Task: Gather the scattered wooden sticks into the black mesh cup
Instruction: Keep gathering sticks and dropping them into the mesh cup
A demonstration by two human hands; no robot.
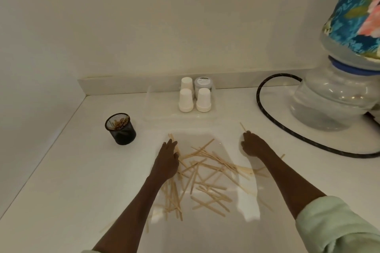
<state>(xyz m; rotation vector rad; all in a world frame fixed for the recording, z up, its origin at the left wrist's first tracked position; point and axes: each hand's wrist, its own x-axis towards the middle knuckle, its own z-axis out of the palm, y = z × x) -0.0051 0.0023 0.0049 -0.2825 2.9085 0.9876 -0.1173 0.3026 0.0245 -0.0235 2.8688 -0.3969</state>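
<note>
So the wooden sticks (205, 172) are all over the white counter (61, 191), way too many and too crossed over each other to count, a few dozen at a guess. Most sit in a loose heap between the person's two forearms, with a few strays at the near left and out to the right.

The left hand (167, 157) lies on the far left edge of the heap, fingers mostly straight and flat on the sticks, not wrapped round anything I can see. The right hand (254, 146) is on the right side, fingers curled down, pinching one single stick (243, 127) that pokes out toward the far side.

The black mesh cup (121, 128) stands upright to the far left, well apart from the heap, with some sticks already in it.

Further back there's a clear tray (150, 109) with three upturned white paper cups (186, 100) and one grey-lidded jar (202, 83). Far right is a big water dispenser bottle (337, 92) with a floral cover, and a black hose (262, 107) looping across the counter.
</note>
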